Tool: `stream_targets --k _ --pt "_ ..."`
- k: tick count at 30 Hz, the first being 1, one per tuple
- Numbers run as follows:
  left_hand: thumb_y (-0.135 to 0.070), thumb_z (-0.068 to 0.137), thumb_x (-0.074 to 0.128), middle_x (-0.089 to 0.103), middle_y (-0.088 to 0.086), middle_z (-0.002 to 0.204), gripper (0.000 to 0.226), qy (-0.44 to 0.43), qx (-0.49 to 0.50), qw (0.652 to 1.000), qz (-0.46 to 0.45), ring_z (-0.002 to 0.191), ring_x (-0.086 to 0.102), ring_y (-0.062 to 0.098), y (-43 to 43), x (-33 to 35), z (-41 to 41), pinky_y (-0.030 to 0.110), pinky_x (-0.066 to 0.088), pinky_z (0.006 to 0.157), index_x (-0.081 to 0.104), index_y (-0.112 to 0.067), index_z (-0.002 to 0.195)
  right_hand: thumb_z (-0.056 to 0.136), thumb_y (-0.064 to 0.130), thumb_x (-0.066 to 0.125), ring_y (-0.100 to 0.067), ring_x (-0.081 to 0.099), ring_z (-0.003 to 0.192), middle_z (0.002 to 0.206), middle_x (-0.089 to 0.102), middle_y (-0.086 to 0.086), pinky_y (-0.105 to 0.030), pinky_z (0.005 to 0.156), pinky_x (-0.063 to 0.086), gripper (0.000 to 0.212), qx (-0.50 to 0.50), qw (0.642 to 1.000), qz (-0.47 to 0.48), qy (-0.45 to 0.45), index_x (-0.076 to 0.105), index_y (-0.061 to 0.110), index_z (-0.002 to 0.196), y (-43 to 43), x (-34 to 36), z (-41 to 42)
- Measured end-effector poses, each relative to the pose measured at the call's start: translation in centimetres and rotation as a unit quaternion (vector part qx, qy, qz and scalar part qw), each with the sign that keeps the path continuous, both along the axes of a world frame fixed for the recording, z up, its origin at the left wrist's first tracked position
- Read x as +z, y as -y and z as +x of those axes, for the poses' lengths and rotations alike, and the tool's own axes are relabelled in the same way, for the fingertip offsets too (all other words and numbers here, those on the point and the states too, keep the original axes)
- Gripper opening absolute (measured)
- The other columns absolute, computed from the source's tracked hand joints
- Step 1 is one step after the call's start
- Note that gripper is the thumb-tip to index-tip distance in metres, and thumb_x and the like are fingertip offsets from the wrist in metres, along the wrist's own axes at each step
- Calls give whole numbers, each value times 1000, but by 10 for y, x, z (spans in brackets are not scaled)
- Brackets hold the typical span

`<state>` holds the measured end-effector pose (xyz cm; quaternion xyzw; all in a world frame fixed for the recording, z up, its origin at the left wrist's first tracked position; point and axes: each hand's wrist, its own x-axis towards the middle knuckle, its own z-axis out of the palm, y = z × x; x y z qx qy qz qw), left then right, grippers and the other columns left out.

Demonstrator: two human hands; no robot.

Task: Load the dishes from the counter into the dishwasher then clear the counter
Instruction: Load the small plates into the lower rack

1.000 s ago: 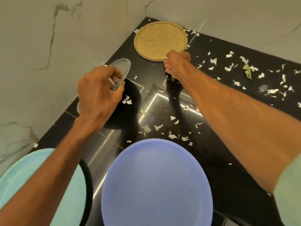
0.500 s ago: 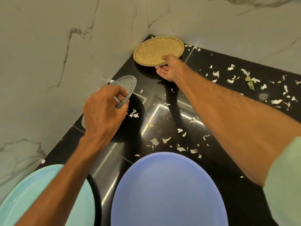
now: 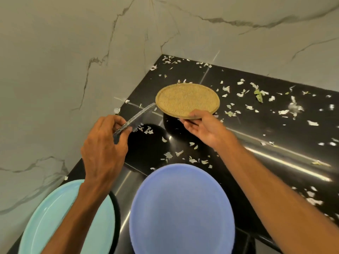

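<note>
Grey plate [image 3: 135,116], speckled, in left hand [image 3: 102,149]: thumb and curled fingers pinch its near end. It is seen almost edge-on, tilted, with the far end pointing up and right toward the tan plate [image 3: 187,101].

Right hand [image 3: 203,127] holds the tan plate at its near rim, thumb on top and fingers spread underneath. That plate has a rough, grainy face and a raised rim. It appears lifted off the counter [image 3: 275,140], with a dark reflection below it. The far tip of the grey plate is just beside its left edge; contact cannot be told.

Nearer, between the forearms: blue plate [image 3: 181,209], lying flat. Left of it is a teal plate [image 3: 60,217], partly covered by the left forearm, with a dark rim showing along its right side.

Surface: black, glossy counter with thin pale seams and bright streaks of reflected light on the right. White scraps [image 3: 225,88] are scattered over most of it, thickest at the far right and in the far corner. One green leaf [image 3: 258,93] lies among them.

Room: pale marble wall [image 3: 73,52] with grey veins, on the left and the far side, meeting in a corner behind the counter.
</note>
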<state>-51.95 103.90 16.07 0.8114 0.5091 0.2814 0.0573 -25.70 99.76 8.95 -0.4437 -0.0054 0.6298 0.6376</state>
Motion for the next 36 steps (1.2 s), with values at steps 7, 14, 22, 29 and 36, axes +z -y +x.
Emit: stream_targets --k 7,14,22,29,36 --pt "-30 91 75 66 5 95 21 -29 -41 998 37 85 58 24 94 45 4 47 48 73 66 -15 104 91 1 63 -28 75 97 104 76 -16 -33 81 58 33 -31 992 -40 114 53 13 121 142 37 8" --pt "-29 92 72 61 0 90 21 71 -51 996 15 77 54 13 220 110 28 14 36 67 63 -11 101 86 3 65 -31 76 92 107 74 -18 -31 72 60 50 3 969 -97 229 50 6 133 274 74 5" --pt "-32 93 71 59 -9 93 20 146 -105 983 -29 75 53 4 373 148 75 10 38 65 61 -16 100 94 14 63 -26 76 78 104 73 -15 -29 60 59 37 -25 938 -124 323 50 9 129 434 126 18" --pt "-45 91 70 69 -15 90 21 122 -175 973 -89 76 63 7 476 157 112 32 50 66 64 -28 100 92 35 66 -18 69 67 75 72 0 -41 67 60 24 -29 731 -229 642 73 13 88 568 142 46" --pt "-39 92 70 67 -17 82 11 44 -291 945 -140 70 57 -9 554 137 135 9 44 66 69 -29 94 84 41 55 -20 66 62 65 66 2 -38 65 58 28 -27 694 -326 641 67 19 70 677 142 24"
